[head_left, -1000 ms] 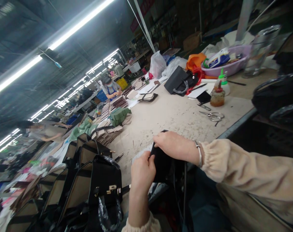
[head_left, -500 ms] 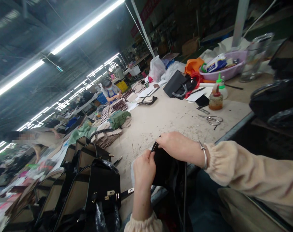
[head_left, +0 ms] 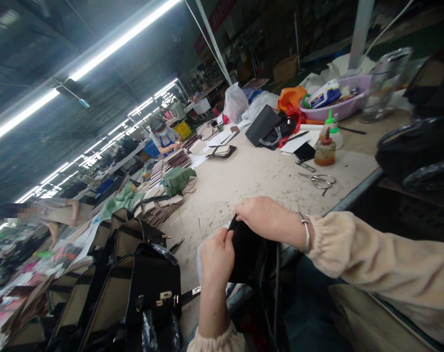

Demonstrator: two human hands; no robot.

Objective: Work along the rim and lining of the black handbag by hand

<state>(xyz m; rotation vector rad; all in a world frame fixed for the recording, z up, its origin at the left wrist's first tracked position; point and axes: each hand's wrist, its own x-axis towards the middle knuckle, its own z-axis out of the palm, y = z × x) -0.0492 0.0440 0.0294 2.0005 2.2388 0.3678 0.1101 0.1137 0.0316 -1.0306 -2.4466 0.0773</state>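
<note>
A black bag piece [head_left: 248, 254] hangs over the table's near edge, partly hidden behind my hands. My left hand [head_left: 217, 256] pinches its upper edge between thumb and fingers. Just to the right, my right hand [head_left: 268, 218] is closed on the same edge, its fingertips close to my left thumb. The lower part of the piece is dark and hard to make out. To the left, a finished-looking black bag [head_left: 156, 288] with metal clasps stands beside several open black bags [head_left: 108, 293].
Scissors [head_left: 319, 181], a glue bottle [head_left: 325, 149] and a purple basin [head_left: 339, 110] sit at the right. Green pieces [head_left: 178, 180] and stacked brown pieces [head_left: 159, 211] lie left of centre. A co-worker [head_left: 165, 139] is across the table; another person leans in at far left.
My hands keep their grip, with the fingertips slightly shifted along the edge. The whole view has moved a little. The person at far left has moved an arm.
</note>
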